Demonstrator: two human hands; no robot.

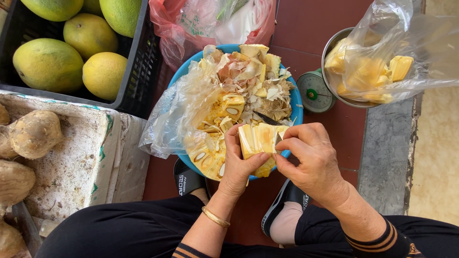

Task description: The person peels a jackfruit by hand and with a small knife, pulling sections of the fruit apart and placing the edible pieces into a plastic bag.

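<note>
My left hand [237, 165] grips the jackfruit chunk [257, 141]; right hand [313, 160] pinches its edge (2 fingertips); I'd best peel slowly, over the blue basin [295, 102].

Scale [314, 92] between basin [295, 102] and bowl [330, 45]

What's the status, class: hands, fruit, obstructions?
Left hand and right hand both gripping yellow jackfruit piece. Held over blue basin of scraps. Nothing obstructing.

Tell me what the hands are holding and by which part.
Both hold one yellow jackfruit piece: the left hand grips its left edge, the right hand pinches its right edge with the fingers.
</note>
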